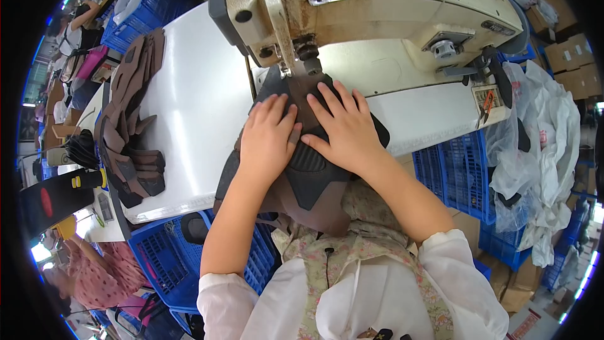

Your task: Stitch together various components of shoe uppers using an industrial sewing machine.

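Note:
A brown and black sewn piece (308, 186), which looks like a shoe upper, lies under the needle and presser foot of an industrial sewing machine (371, 16). Its lower end hangs over the table's front edge toward my lap. My left hand (270, 135) rests flat on the left part of the piece, fingers stretched toward the needle. On the other side, my right hand (346, 123) also presses flat, with its fingers spread. The two thumbs come close to each other over a ribbed black patch. The machine's presser foot hides the exact stitching spot.
A pile of brown and black cut pieces (135, 126) lies at the left of the white table (189, 113). Blue crates (167, 258) stand below left, with more crates (456, 173) and plastic bags (535, 151) at right. Another person (104, 277) sits at lower left.

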Tool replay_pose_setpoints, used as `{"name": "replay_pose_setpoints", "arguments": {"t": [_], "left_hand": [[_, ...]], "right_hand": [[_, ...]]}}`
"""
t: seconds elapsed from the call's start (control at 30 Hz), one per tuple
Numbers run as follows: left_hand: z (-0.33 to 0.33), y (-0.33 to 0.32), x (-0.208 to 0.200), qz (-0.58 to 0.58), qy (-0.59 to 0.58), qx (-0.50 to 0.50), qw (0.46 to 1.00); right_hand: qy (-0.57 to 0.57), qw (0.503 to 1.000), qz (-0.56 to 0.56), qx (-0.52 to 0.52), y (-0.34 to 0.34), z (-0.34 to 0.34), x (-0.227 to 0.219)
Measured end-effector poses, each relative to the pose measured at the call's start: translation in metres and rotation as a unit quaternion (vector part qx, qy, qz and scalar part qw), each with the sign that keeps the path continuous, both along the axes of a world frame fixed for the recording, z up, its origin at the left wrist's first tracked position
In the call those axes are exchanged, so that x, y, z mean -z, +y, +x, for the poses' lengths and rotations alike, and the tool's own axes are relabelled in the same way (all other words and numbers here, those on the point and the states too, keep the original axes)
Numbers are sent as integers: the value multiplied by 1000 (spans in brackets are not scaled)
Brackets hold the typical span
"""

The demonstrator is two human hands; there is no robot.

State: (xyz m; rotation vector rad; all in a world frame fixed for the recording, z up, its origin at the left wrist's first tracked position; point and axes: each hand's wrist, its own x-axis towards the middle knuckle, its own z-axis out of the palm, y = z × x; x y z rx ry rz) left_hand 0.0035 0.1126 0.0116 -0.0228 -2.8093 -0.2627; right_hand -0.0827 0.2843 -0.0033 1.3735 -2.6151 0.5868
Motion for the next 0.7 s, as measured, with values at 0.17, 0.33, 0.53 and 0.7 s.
{"name": "replay_pose_setpoints", "arguments": {"t": [0.17,0.33,0.53,0.7], "left_hand": [[13,18,-7,35,-42,-41,998],[24,16,10,32,4,-40,999],[14,14,11,28,31,-32,999],[7,12,7,37,34,-43,998]], "right_hand": [[-24,1000,4,-7,10,3,-4],[-33,999,-12,-17,13,7,-2],[-24,999,-29,-13,11,0,0],[-21,999,-36,-11,4,-8,0]]}}
